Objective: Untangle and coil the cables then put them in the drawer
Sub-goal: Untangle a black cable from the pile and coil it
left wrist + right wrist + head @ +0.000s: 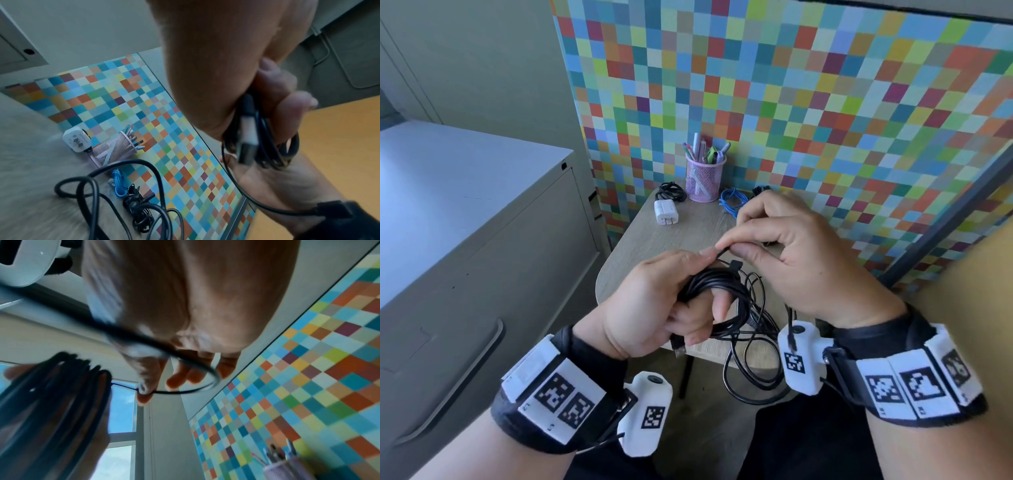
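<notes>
1. Head view: the left hand (654, 301) has its grip wrapped round a black coiled cable (714, 298) above the near edge of the tabletop (674, 236). The right hand (791, 253) pinches that cable's free strand between thumb and forefinger. Loose black cable loops (753, 373) hang over the near edge. Far on the tabletop stand a pink mesh pen cup (704, 180), a white charger (665, 212), a blue cable (731, 200) and a black bundle (671, 192).
2. Left wrist view: the fingers (287, 104) clasp the coil, and a USB plug (247, 139) sticks out.
3. Right wrist view: thumb and forefinger pinch the thin strand (174, 392) leading to the coil.
</notes>
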Demonstrator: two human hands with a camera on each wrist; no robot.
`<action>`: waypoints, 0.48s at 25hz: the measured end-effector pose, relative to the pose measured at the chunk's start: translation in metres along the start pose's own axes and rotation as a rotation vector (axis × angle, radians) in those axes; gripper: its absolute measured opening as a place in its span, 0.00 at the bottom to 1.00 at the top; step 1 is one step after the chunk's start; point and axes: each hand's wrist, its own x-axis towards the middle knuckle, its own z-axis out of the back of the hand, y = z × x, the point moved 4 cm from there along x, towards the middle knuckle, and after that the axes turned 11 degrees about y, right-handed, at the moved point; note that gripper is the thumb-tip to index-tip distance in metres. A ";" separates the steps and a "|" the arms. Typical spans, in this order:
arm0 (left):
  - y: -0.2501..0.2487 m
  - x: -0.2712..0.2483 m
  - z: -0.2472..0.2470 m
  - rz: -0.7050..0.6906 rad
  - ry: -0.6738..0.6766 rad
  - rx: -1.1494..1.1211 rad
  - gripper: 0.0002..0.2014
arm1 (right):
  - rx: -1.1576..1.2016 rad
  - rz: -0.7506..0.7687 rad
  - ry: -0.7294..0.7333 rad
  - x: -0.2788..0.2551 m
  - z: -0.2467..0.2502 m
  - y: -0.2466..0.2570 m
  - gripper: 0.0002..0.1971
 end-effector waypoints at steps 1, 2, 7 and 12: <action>-0.002 0.001 -0.001 -0.029 -0.005 -0.052 0.23 | 0.053 0.005 -0.031 0.000 -0.006 -0.001 0.07; -0.003 0.001 0.000 -0.051 -0.019 -0.085 0.24 | 0.129 0.011 -0.059 -0.001 -0.011 0.000 0.07; -0.009 0.003 0.005 -0.116 -0.128 -0.142 0.28 | 0.651 -0.098 -0.057 -0.004 -0.045 0.005 0.09; -0.008 0.001 0.011 -0.099 -0.359 -0.086 0.31 | 1.040 -0.100 0.080 -0.013 -0.057 0.016 0.14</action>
